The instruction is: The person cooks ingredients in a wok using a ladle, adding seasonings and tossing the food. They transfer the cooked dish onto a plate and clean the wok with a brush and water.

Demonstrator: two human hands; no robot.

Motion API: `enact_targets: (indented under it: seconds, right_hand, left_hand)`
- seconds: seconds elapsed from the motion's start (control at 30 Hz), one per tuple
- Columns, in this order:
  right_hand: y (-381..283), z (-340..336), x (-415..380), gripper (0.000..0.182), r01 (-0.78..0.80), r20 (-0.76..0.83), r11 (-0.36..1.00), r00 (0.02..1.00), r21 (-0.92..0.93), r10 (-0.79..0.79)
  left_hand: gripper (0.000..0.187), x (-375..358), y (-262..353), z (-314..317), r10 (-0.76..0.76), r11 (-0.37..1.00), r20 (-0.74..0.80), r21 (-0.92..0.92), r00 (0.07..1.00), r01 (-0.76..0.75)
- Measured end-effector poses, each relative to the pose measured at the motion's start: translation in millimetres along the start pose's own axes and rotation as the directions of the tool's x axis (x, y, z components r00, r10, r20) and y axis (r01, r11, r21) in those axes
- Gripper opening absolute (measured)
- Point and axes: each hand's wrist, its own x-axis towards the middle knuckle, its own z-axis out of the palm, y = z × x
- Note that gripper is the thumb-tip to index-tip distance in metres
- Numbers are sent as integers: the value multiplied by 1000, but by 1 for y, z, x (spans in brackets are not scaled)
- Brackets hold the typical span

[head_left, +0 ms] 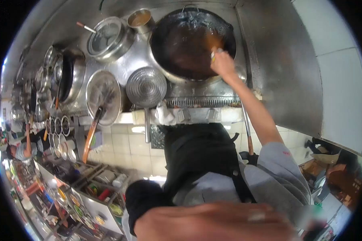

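Observation:
My right hand [222, 62] is closed round a tan wok brush [214, 41], which is smeared by motion. The brush is inside a big dark wok [181, 52] at the top centre, over what looks like brownish liquid with bright glints at the far side. Close to the camera, my left hand [213, 223] stretches across the bottom of the view, out of a black cuff. Its fingers are blurred, and whether it holds anything cannot be made out. Near the wok lie a perforated metal skimmer [146, 87] and a round strainer [103, 96] with a wooden handle.
A lidded steel pot [110, 39] and a small metal pot [140, 21] stand left of the wok. A long-handled tool [247, 128] leans at the stove's right edge. Lower left, a shelf unit [94, 209] carries containers. Another person [26, 146] is at far left.

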Motion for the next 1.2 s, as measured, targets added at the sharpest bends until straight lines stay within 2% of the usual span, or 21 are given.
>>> enact_targets:
  seconds: [0.03, 0.1, 0.13, 0.17, 0.23, 0.27, 0.3, 0.37, 0.43, 0.5, 0.6, 0.63, 0.67, 0.7, 0.8, 0.87, 0.93, 1.0, 1.03, 1.1, 1.2]
  right_hand:
    - [-12, -16, -8, 41, 22, 203, 992, 978, 126, -48]
    - [-22, -1, -17, 41, 285, 0, 705, 927, 649, -376]
    - [-17, -6, -3, 39, -92, 308, 602, 913, 793, -266]
    - [-18, -24, 9, 38, -477, 583, 449, 803, 756, -128]
    - [10, 16, 61, 36, -435, 522, 568, 853, 699, 11]
    - [21, 63, 71, 40, 83, -169, 859, 986, 506, 5]
    - [-13, 47, 65, 47, -234, -57, 921, 963, 312, 264]
    - [-35, 59, 66, 41, -151, -146, 966, 972, 212, 184]
    - [-52, 46, 48, 41, 24, 35, 860, 998, 510, -49]
    - [-63, 4, 17, 41, -233, 362, 504, 916, 831, -172]
    - [6, 7, 33, 42, -383, 476, 462, 874, 800, -100]
    - [28, 7, 40, 38, -338, 428, 733, 901, 590, 72]
    - [39, 11, 32, 39, -78, 14, 934, 997, 348, 77]
    - [27, 13, 22, 43, -195, -32, 980, 980, 50, 197]
    - [-14, -10, -2, 44, -138, 213, 987, 970, 79, 118]
    - [-30, -15, -18, 49, -13, 287, 838, 942, 546, -172]
    - [-19, -15, 0, 52, -437, 582, 545, 805, 715, -117]
    - [23, 26, 33, 48, -258, 354, 668, 935, 698, -8]
    - [37, 43, 42, 46, -12, 21, 870, 1000, 492, 2]
    - [9, 37, 21, 44, -150, -183, 983, 975, -102, 130]
    - [-6, 5, -11, 41, -78, 234, 937, 972, 340, -4]
  left_hand:
    - [27, 0, 0, -3, -8, 1000, -8, -10, 1000, 7]
    - [24, 2, -3, -3, -8, 1000, 10, -18, 1000, 8]
    - [23, 3, -4, 0, -1, 1000, 22, -24, 1000, 1]
    - [21, 3, -5, 4, 2, 1000, 34, -31, 999, -1]
    - [19, 4, -6, 6, 4, 999, 73, -44, 997, -1]
    - [17, 3, -7, 3, 3, 998, 86, -55, 996, 2]
    - [16, 1, -8, 0, -5, 998, 92, -59, 996, 10]
    - [13, -4, -12, -12, -25, 998, 70, -58, 997, 29]
    - [11, -12, -15, -28, -94, 995, -58, -37, 994, 92]
    - [9, -22, -16, -41, -207, 977, -239, -6, 949, 211]
    - [7, -9, -22, -32, -212, 976, -194, 5, 958, 217]
    - [8, -2, -23, -23, -199, 979, -125, 14, 972, 202]
    - [8, 4, -23, -15, -196, 980, -75, 28, 978, 198]
    - [9, 8, -23, -7, -210, 976, -29, 50, 977, 211]
    - [13, 18, -19, 10, -299, 938, 111, 219, 948, 270]
    - [17, 25, -18, 17, -398, 884, 183, 339, 899, 322]
    - [20, 33, -17, 18, -487, 818, 236, 461, 841, 344]
    - [23, 41, -17, 13, -585, 738, 251, 557, 771, 379]
    - [25, 45, -19, 8, -636, 694, 240, 593, 733, 408]
    - [28, 46, -28, -14, -743, 602, 180, 601, 644, 526]
    - [31, 4, -63, -67, -896, 417, 46, 423, 441, 804]
